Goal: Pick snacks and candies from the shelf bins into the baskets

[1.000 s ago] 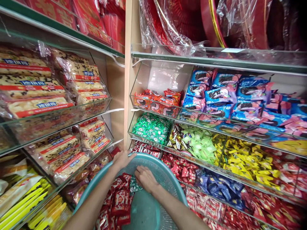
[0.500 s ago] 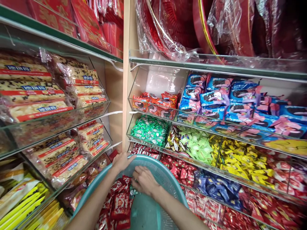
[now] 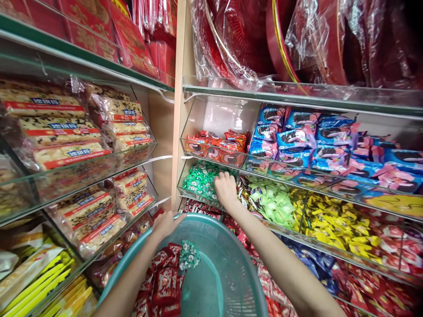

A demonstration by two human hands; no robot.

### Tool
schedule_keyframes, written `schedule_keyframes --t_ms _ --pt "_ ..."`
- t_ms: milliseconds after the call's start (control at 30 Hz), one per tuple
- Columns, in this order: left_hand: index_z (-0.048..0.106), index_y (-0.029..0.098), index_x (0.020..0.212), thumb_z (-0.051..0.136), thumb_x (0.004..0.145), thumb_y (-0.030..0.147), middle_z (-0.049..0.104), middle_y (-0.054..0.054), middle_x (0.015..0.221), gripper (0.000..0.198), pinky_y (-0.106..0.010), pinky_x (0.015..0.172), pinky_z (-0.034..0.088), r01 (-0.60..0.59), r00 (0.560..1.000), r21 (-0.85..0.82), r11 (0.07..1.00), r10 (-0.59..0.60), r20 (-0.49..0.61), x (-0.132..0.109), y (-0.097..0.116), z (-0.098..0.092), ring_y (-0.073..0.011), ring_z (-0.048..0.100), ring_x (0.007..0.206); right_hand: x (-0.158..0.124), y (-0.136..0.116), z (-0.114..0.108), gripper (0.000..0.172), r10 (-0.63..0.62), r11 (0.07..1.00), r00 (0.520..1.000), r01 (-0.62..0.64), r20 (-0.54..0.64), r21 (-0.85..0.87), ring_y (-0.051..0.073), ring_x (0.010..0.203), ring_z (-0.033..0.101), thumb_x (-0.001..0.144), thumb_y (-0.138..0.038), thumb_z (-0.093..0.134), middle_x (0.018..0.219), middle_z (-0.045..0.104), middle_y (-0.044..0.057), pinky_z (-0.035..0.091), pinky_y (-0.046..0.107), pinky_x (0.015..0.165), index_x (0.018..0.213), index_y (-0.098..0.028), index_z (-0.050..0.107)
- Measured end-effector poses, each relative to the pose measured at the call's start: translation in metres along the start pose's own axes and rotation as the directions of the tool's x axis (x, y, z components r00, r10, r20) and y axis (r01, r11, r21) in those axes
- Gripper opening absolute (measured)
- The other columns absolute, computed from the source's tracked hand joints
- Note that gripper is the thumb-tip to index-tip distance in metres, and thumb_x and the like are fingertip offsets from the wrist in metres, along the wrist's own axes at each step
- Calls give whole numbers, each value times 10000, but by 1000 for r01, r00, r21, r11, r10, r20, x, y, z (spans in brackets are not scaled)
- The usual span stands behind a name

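Observation:
My left hand (image 3: 166,223) is closed over the far left rim of a teal plastic basket (image 3: 228,255). Red wrapped packets (image 3: 167,279) lie in the basket's left part, with a small heap of green wrapped candies (image 3: 189,256) beside them. My right hand (image 3: 226,189) is at the right side of a shelf bin of green wrapped candies (image 3: 200,178), beyond the basket. Its fingers are curled down; the fingertips, and anything in them, are hidden.
Light green candies (image 3: 272,200) and yellow candies (image 3: 333,218) fill bins to the right. Clear shelf lips edge the bins. Blue snack packs (image 3: 297,136) and orange packs (image 3: 218,143) sit above. Wrapped snack bars (image 3: 76,154) line the left shelves, meeting a wooden post (image 3: 178,110).
My right hand has left the basket and moved up and forward to the green candy bin. Green candies it covered now show in the basket. My left hand stays on the rim.

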State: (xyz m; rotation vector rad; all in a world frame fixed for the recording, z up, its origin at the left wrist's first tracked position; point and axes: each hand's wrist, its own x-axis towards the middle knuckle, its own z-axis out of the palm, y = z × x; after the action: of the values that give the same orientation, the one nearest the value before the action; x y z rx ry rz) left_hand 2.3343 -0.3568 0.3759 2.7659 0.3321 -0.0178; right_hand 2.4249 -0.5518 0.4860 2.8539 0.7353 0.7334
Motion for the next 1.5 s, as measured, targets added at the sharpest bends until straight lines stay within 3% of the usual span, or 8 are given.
schedule_keyframes --t_ms 267,600,833,967,1100,1233,1333,1500 --pt "686 239 1063 314 800 689 711 -139 1058 641 -350 821 466 28 999 -15 999 -28 28 -3 1 -6 -318 638 1012 -3 2 10 276 21 999 999 -20 27 -43 268 886 482 837 -32 414 924 618 200 323 372 690 898 -84 677" --pt "699 250 1016 282 799 700 717 -135 1033 651 -370 795 476 23 1000 5 1000 -23 10 -2 -1 -6 -332 646 983 -1 3 12 265 26 999 999 -25 34 -40 281 902 483 847 -45 421 935 613 203 326 375 692 893 -80 680" --pt "693 230 1023 297 791 707 705 -140 1070 662 -350 827 464 51 998 -9 999 -50 26 -2 -1 -5 -317 634 1017 -6 2 -4 240 -8 999 999 6 -32 -45 277 904 456 876 -84 407 925 585 173 308 374 695 909 -103 644" --pt "684 236 1050 295 788 713 704 -140 1077 669 -363 833 466 46 998 -1 999 -46 31 -2 1 -4 -321 635 1017 -27 -12 -10 206 -98 995 991 100 -89 19 250 864 440 907 -140 420 873 563 128 297 358 685 858 -137 621" --pt "671 244 1086 299 786 716 706 -135 1074 672 -362 833 470 51 999 8 999 -52 18 -1 2 -1 -315 637 1012 -69 -42 15 160 -303 945 947 313 -105 94 213 839 451 911 -179 466 830 550 70 318 335 692 816 -168 594" --pt "679 263 1064 290 797 705 716 -121 1049 647 -363 821 474 24 1000 21 999 -24 11 -1 1 3 -306 647 989 -108 -66 58 103 -468 878 883 463 20 124 213 848 492 872 -173 538 816 571 56 356 331 688 790 -161 600" --pt "683 262 1044 266 798 711 723 -129 1019 661 -380 802 478 4 1000 36 999 -4 6 -1 -1 5 -319 653 970 -120 -73 80 109 -508 859 854 494 109 137 225 873 514 866 -163 538 834 593 71 379 336 696 791 -150 617" --pt "683 262 1034 245 786 731 721 -141 1019 688 -402 782 482 -10 1000 33 999 11 -13 -1 -4 7 -341 654 962 -122 -75 95 123 -505 861 841 473 195 186 234 921 524 867 -144 527 871 618 94 395 349 733 835 -139 646"
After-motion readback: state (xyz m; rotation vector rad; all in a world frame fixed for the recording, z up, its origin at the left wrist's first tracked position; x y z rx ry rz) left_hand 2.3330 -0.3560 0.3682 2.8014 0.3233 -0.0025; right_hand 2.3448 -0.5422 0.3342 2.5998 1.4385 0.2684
